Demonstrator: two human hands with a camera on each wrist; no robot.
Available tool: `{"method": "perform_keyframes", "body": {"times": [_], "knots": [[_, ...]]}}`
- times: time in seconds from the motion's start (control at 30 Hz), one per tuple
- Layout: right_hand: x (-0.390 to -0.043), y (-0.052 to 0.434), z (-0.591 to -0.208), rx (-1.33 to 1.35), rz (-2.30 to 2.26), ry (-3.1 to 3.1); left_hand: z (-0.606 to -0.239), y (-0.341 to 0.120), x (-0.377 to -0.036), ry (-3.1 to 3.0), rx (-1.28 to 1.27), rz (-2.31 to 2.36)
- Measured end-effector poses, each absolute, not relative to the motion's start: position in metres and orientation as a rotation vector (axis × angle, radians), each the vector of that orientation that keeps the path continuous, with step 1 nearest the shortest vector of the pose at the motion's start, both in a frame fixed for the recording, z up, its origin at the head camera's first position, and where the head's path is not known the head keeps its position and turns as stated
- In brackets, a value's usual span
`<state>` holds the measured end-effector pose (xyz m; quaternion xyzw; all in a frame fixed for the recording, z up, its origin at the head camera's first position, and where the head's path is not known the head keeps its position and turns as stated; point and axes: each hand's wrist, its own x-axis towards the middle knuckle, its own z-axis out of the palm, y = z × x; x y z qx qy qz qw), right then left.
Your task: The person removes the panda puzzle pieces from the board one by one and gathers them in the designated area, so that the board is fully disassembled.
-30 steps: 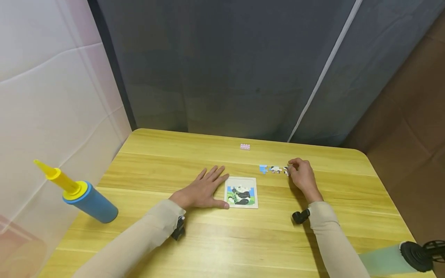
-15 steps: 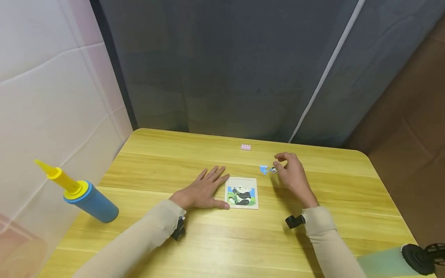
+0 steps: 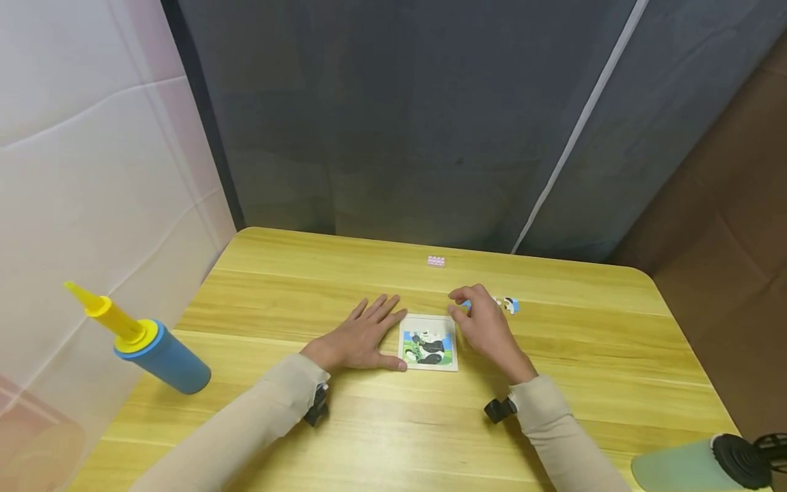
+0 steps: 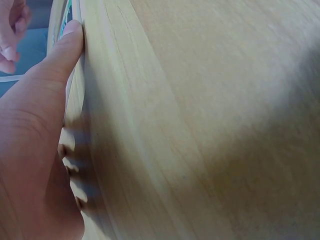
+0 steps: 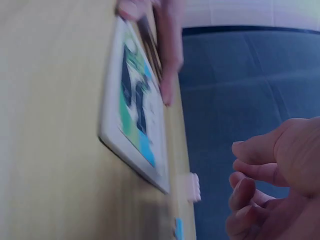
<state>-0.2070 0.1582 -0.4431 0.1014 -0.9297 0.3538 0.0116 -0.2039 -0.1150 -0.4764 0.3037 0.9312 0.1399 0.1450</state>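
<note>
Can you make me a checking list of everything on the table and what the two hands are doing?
Surface: yellow wooden table, flat, no spills seen.
Job's things: panda puzzle board lies flat near the middle; loose puzzle pieces lie behind and to the right of it.
Clutter: blue and yellow air pump at the left edge; small pink block near the far edge; pale green thing with a black end at the near right corner.
Grippers: left hand rests flat, thumb against the board's edge; right hand hovers by the board's far right corner, fingers curled; whether it holds a piece cannot be told.
Cables: nothing seen.
Surroundings: dark curtain behind, pale sheet at left.
</note>
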Motion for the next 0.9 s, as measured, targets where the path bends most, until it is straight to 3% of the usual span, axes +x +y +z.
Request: {"method": "perform_keyframes", "body": {"times": [0.9], "knots": [[-0.183, 0.113, -0.474, 0.625, 0.858, -3.114, -0.477, -0.115, -0.204, 2.694, 0.878, 0.387]]}}
